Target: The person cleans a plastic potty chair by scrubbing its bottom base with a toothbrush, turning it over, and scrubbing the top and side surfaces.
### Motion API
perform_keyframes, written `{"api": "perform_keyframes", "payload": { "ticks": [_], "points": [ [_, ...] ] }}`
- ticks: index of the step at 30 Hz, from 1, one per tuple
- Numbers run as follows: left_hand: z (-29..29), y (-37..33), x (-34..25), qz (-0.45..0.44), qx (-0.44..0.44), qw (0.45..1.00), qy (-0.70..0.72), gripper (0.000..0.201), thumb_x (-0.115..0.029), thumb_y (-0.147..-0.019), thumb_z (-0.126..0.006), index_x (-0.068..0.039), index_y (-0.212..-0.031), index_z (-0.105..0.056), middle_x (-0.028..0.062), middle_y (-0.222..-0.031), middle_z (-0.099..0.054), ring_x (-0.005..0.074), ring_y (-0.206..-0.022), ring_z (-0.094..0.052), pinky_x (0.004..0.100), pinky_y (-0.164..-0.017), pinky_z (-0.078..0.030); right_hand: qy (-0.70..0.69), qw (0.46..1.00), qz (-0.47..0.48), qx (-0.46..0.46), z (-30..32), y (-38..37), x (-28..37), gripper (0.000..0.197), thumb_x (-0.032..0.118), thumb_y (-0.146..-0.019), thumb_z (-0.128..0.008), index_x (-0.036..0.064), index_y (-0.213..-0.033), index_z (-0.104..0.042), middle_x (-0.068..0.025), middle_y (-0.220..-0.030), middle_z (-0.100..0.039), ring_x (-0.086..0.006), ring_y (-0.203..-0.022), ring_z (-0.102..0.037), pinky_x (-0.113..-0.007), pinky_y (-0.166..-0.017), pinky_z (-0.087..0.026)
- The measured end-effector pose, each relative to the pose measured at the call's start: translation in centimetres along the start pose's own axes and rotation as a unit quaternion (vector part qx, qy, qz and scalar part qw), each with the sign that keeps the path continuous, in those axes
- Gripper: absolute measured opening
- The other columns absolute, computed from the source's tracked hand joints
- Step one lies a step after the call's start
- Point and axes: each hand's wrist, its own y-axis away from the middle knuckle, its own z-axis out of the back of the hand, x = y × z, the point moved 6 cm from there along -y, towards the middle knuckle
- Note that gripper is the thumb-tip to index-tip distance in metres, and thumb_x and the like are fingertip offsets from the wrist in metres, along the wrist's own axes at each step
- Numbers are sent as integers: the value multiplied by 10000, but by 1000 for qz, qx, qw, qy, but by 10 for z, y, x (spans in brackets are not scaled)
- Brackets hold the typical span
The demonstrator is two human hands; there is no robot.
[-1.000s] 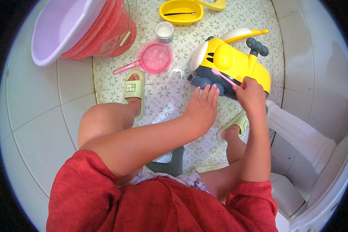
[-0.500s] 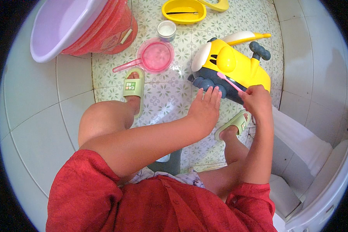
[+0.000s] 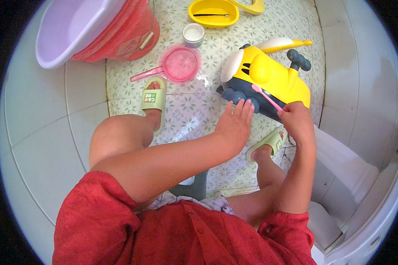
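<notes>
On its side on the floor lies a yellow and dark grey plastic child's ride-on or potty-like piece (image 3: pixel 286 84) with a cartoon face, a white front and a dark knobbed handle. My right hand (image 3: pixel 297 120) is closed round the end of a pink toothbrush (image 3: pixel 268 97). The brush's head touches or hovers over the seam between the yellow and grey parts; I cannot tell which. My left hand (image 3: pixel 235 126) rests with fingers stretched out against the rounded dark grey knobs (image 3: pixel 239 97) on the near side. It grasps nothing.
Far left stands a red bucket (image 3: pixel 139 33) with a lilac basin (image 3: pixel 53 44) on it. Near it are a pink dipper (image 3: pixel 180 65) and a small tub of white stuff (image 3: pixel 193 33). A yellow bowl (image 3: pixel 214 22) holds a dark-handled brush (image 3: pixel 211 15). A white pipe (image 3: pixel 340 154) runs right.
My right hand and the toothbrush have shifted slightly down and to the right. The left hand stays in place on the grey knobs. The whole view has moved a little.
</notes>
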Motion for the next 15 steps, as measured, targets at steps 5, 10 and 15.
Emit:
{"api": "perform_keyframes", "payload": {
  "ticks": [5, 10, 15],
  "points": [
    [1, -1, -3, 6, 9, 1000, -7, 608, -147, -856, -458, 94, -1390, -295, 242, -1457, -303, 331, -1345, -324, 480, -1077, -262, -3, 1000, 22, 15, -12, -5, 11, 200, 203, -741, -684, 5, -769, -690, -230, -752, -646, -375, -756, -649, -432, -722, -512],
    [-4, -4, -3, -3, 33, 999, -13, 613, -157, -866, -458, 93, -1397, -282, 238, -1462, -298, 335, -1354, -306, 481, -1078, -259, 4, 996, 85, 10, -26, -2, 26, 207, 142, -778, -657, 31, -952, -667, -222, -792, -651, -389, -767, -640, -462, -718, -500],
    [-2, 0, 2, 5, 41, 999, -13, 615, -165, -869, -461, 90, -1399, -282, 234, -1470, -286, 341, -1356, -300, 480, -1078, -263, 29, 965, 260, -31, -11, 19, 41, 296, 59, -773, -623, 79, -1068, -634, -216, -830, -651, -374, -789, -641, -461, -715, -503]
  ]
}}
